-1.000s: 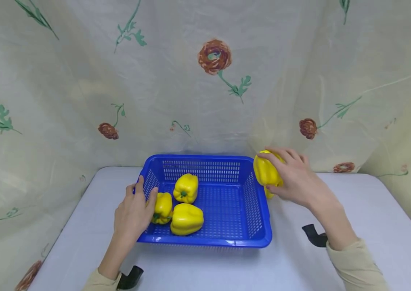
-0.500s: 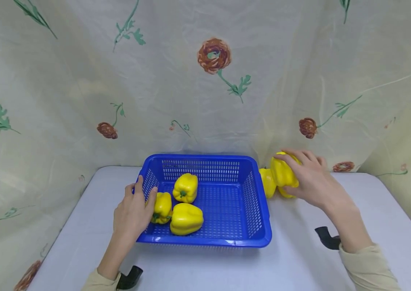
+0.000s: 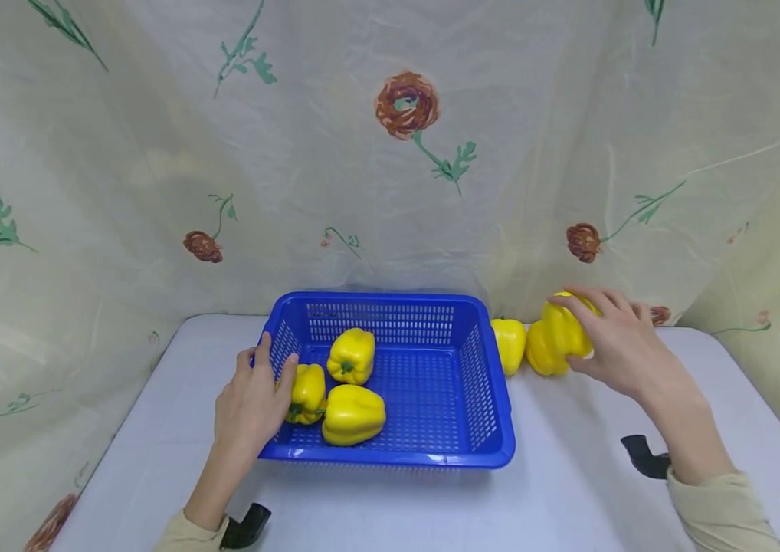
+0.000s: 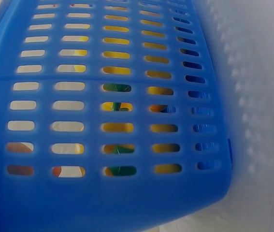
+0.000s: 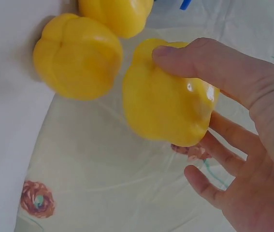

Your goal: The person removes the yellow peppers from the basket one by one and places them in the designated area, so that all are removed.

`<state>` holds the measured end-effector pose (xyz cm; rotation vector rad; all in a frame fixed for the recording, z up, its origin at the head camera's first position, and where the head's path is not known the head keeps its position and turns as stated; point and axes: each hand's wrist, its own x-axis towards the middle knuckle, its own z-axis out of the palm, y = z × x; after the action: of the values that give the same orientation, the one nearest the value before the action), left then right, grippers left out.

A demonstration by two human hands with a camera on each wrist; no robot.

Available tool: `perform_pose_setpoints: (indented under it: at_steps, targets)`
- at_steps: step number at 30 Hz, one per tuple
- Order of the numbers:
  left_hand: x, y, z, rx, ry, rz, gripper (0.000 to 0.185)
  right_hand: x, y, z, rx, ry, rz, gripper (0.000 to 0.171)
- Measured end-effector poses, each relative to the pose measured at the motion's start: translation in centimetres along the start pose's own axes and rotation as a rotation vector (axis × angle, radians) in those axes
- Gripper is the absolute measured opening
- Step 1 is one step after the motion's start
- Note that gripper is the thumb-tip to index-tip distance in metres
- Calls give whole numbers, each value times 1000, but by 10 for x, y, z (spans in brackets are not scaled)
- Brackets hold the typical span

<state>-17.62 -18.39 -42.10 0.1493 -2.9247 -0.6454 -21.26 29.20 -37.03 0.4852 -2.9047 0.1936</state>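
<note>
A blue slotted basket (image 3: 486, 429) stands mid-table with three yellow peppers (image 3: 352, 414) in its left half. My left hand (image 3: 278, 351) grips the basket's left wall, thumb outside and fingers over the rim. The left wrist view is filled by the basket's wall (image 4: 127, 203), with yellow showing through the slots. My right hand (image 3: 571, 335) holds a yellow pepper (image 3: 558, 331) above the table to the right of the basket, thumb and fingers round it (image 5: 168, 96). Just below and to its left, two more peppers (image 3: 509, 345) (image 3: 538, 353) sit on the table beside the basket.
The white table (image 3: 569, 498) backs onto a flowered curtain (image 3: 407, 107), which hangs right behind the basket and the loose peppers. Black wrist mounts (image 3: 645, 456) (image 3: 248, 525) show near both sleeves.
My right hand has carried its pepper to the right, away from the basket's right rim, uncovering the two peppers on the table. The left hand and the basket have stayed put.
</note>
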Motion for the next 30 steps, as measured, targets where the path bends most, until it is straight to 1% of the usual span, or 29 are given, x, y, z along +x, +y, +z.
perform_pose_setpoints:
  at_steps: [3, 11, 17, 24, 30]
  targets:
    - [0, 0, 0, 0, -1, 0, 73, -2, 6, 2, 1, -13, 11, 87]
    - [1, 1, 0, -4, -2, 4, 74, -9, 21, 8, -5, 0, 32, 87]
    - [0, 1, 0, -6, 2, 5, 73, -13, 35, 10, 18, -25, 68, 91]
    - [-1, 0, -1, -2, 6, 9, 74, -16, 49, 17, 15, -25, 75, 91]
    - [-1, 0, -1, -4, 7, 8, 73, -15, 60, 26, 38, -86, 106, 88]
